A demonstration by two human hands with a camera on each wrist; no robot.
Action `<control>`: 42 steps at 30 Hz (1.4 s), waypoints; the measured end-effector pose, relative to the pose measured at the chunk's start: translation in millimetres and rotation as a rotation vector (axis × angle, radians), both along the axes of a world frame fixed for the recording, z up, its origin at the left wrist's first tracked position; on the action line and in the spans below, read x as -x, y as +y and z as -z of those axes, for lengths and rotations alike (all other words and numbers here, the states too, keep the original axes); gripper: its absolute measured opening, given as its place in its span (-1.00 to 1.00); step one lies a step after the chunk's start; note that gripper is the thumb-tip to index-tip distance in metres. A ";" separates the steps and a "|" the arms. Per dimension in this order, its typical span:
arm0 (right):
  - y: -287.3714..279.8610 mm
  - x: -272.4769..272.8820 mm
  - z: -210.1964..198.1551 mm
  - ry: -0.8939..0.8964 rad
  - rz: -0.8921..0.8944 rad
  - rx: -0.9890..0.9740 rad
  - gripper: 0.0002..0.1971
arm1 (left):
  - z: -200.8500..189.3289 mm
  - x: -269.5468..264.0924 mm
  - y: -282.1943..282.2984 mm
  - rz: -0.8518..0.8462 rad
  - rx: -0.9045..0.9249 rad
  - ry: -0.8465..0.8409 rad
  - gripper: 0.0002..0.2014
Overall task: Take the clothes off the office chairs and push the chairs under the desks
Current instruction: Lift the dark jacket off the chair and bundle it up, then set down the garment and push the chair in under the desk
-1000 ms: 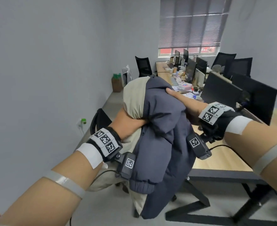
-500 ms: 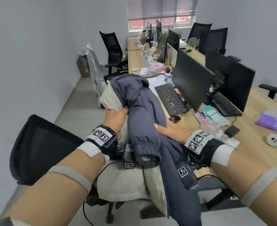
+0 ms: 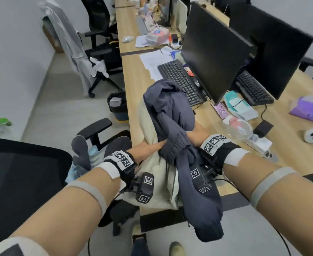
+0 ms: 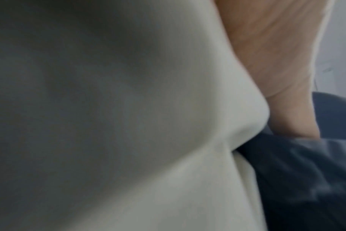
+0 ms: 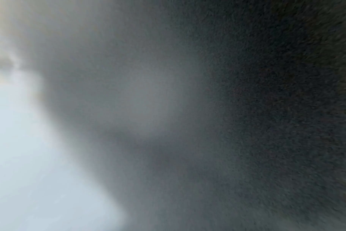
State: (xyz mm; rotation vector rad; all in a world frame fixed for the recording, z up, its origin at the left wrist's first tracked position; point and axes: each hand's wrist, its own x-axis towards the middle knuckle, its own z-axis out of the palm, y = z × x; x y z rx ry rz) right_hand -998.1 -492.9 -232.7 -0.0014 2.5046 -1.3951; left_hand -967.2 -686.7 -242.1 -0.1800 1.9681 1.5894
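Note:
I hold a bunched navy jacket (image 3: 172, 111) with cream lining (image 3: 157, 172) over the near edge of the wooden desk (image 3: 133, 85); a sleeve hangs below the edge. My left hand (image 3: 148, 147) grips it from the left, fingers tucked under a cuff. In the left wrist view, the left hand (image 4: 277, 54) lies against the lining (image 4: 148, 125). My right hand (image 3: 198, 133) is buried in the cloth, fingers hidden. The right wrist view is only blurred dark cloth (image 5: 247, 125). The black office chair (image 3: 19, 172) stands at my left, with grey and blue cloth (image 3: 80, 150) on its seat.
A second black chair (image 3: 100, 48) further back carries a pale grey garment (image 3: 69, 39). A keyboard (image 3: 181, 80), a monitor (image 3: 212, 52), papers and packets crowd the desk. A small bin (image 3: 117, 106) stands on the floor by the desk's edge.
The jacket has come down from chest height to the desk's edge. My view has tilted down and both hands have sunk lower and closer together.

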 end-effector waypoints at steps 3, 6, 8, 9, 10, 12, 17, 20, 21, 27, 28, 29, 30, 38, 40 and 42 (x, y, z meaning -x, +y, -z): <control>9.8 21.5 38.1 -0.182 0.079 0.007 -0.18 | 38.2 22.9 4.4 0.028 0.018 0.021 -0.44; 6.8 31.7 32.4 -0.386 0.204 0.098 -0.34 | 83.8 49.1 9.2 -0.028 0.188 0.027 -0.10; 9.2 39.0 21.1 -0.507 0.272 0.180 -0.60 | 104.7 64.8 16.5 0.030 0.297 0.053 -0.04; 12.6 42.4 15.9 -0.540 0.318 0.166 -0.63 | 111.2 70.2 21.4 0.073 0.351 0.045 -0.15; 15.3 47.9 13.3 -0.567 0.365 0.166 -0.60 | 124.8 77.0 27.6 0.137 0.404 0.032 -0.27; 16.9 61.0 6.6 -0.590 0.448 0.081 -0.43 | 138.4 85.8 38.3 0.295 0.455 0.029 -0.49; 0.3 88.2 -12.4 -0.357 0.559 -0.284 -0.58 | 135.4 88.4 49.3 0.437 0.475 -0.023 -0.67; -21.4 92.5 -28.8 -0.022 0.688 -0.374 -0.66 | 112.3 90.9 35.8 0.464 0.438 -0.089 -0.44; -29.6 91.5 -31.9 0.035 0.702 -0.363 -0.68 | 103.5 92.8 26.8 0.467 0.416 -0.126 -0.48; -78.2 58.1 -9.1 -0.447 0.220 -0.227 -0.68 | 60.5 86.0 -31.6 0.350 0.048 -0.283 -0.85; -80.8 51.7 -1.0 -0.471 0.208 -0.319 -0.55 | 58.2 84.2 -39.8 0.355 0.065 -0.280 -0.78; -82.0 46.4 4.8 -0.487 0.235 -0.361 -0.47 | 56.1 81.7 -49.2 0.356 0.092 -0.273 -0.70; -83.1 41.3 11.9 -0.482 0.194 -0.422 -0.42 | 54.3 78.3 -59.6 0.349 0.121 -0.265 -0.65; -122.1 -0.7 1.5 -0.164 0.286 -0.339 -0.75 | 8.3 23.7 -148.0 0.109 0.240 -0.060 -0.86; -140.9 -19.6 -4.8 -0.158 0.257 -0.258 -0.67 | -8.2 5.2 -173.2 0.042 0.301 0.018 -0.91; -166.8 -41.5 -13.2 -0.163 0.180 -0.187 -0.69 | -27.9 -16.6 -203.4 -0.051 0.370 0.119 -0.89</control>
